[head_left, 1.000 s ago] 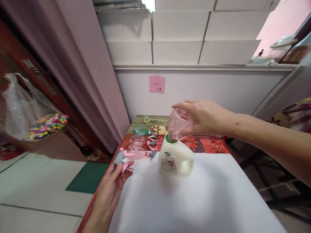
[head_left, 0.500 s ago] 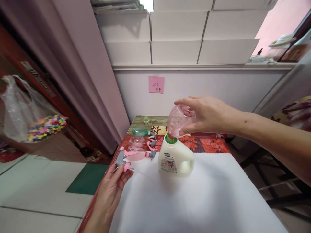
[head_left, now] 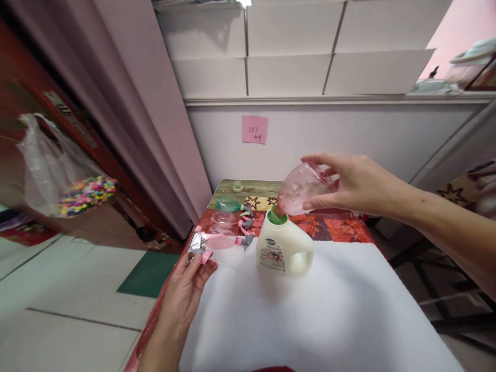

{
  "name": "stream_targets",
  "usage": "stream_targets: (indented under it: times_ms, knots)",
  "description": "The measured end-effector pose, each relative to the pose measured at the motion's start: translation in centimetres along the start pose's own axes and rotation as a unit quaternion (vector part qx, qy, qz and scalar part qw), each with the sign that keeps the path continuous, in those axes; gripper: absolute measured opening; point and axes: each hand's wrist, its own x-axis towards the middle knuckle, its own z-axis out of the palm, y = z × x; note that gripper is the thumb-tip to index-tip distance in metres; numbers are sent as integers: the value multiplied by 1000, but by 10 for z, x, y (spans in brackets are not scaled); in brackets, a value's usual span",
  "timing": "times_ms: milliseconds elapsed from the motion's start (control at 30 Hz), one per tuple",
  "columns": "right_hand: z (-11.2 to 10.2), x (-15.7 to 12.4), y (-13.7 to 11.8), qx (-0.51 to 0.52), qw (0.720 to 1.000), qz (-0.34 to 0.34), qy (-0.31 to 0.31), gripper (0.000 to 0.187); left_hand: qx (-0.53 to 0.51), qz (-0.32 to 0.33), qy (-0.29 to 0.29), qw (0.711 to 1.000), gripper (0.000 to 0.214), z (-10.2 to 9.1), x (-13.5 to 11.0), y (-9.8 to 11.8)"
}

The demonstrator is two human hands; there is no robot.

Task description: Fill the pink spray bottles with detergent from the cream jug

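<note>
Pink clear bottle; cream jug, green neck; white cloth.

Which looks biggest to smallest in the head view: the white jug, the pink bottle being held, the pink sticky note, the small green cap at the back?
1. White jug.
2. Pink bottle, in the right hand; lifted closer to the camera, so this ranking is unsure.
3. Pink sticky note, farther away on the wall.
4. Green cap.

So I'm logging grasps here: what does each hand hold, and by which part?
Right hand: clear pink plastic bottle, by its base end. Left hand: grey-and-pink trigger sprayer head, fingers on its underside.
</note>
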Motion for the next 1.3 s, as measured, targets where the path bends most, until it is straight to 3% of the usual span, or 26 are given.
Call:
stream_targets:
  times_ms: [367, 700, 800, 900, 967, 1033, 1133, 1233, 1300]
  knots:
    - [27, -46, 25, 162, 973, 157, 55, 80, -73, 8, 17, 997, 27, -3, 3, 3]
    - [49, -60, 32, 322, 918, 223, 66, 79, -82, -10, -26, 996, 19, 22, -5, 9]
    - [58, -72, 31, 368, 887, 260, 100, 68, -95, -8, -26, 995, 10, 34, -7, 14]
    - [79, -97, 29, 483, 822, 260, 156, 53, -103, -17, -20, 994, 15, 49, -7, 19]
    - [98, -122, 24, 528, 796, 258, 145, 51, -112, -19, -16, 993, 16, 58, -8, 22]
    - [116, -149, 14, 494, 817, 262, 141, 63, -122, -8, -18, 992, 16, 67, -9, 24]
    - [134, -182, -4, 423, 856, 234, 184, 81, -132, 8, -18, 991, 14, 77, -11, 26]
    - [142, -197, -19, 374, 866, 237, 233, 81, -134, 4, -14, 991, 14, 86, -13, 28]
    - [144, -199, -25, 374, 865, 242, 233, 78, -133, 4, -14, 991, 14, 90, -15, 29]
